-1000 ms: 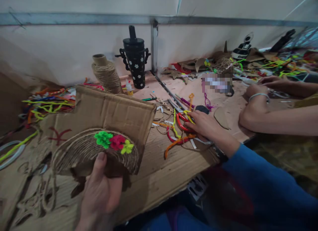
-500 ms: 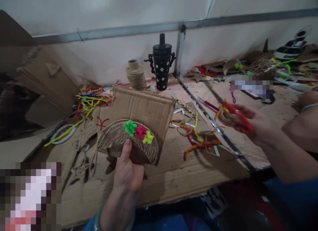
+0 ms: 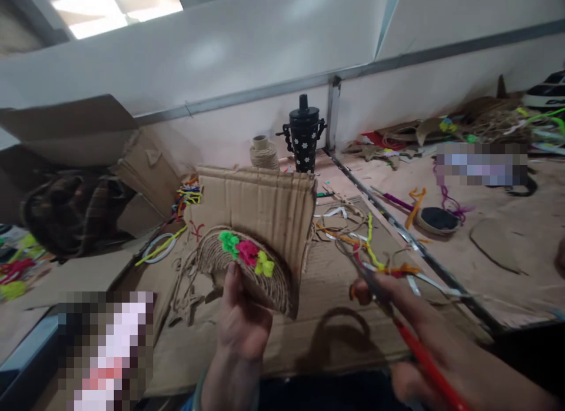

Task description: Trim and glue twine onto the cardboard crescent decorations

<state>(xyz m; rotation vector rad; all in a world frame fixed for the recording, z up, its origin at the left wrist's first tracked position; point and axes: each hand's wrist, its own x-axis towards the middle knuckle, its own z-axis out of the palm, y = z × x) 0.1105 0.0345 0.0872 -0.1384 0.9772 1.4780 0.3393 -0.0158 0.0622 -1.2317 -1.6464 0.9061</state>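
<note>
My left hand [image 3: 245, 325] grips a piece of corrugated cardboard [image 3: 260, 199] by its lower edge, thumb on the front. On the cardboard is a half-round of coiled twine [image 3: 212, 255] with a dark opening at its bottom. Three fuzzy flowers sit on the coil: a green one [image 3: 228, 244], a pink one [image 3: 247, 253] and a yellow one [image 3: 265, 264]. To the right, my right hand [image 3: 428, 317] is closed around red-handled scissors [image 3: 419, 352], blurred by motion. Their dark blades point up and left, apart from the cardboard.
A black flowered tumbler [image 3: 304, 137] and a twine spool [image 3: 265, 155] stand by the back partition. Pipe cleaners [image 3: 374, 249] and scraps lie right of the cardboard. A metal strip [image 3: 397, 225] crosses the tabletop. A cardboard box [image 3: 150, 169] stands left.
My right hand has brought the scissors from the right side of the table in and down towards me. The cardboard stays in my left hand, tilted slightly. The view has shifted left.
</note>
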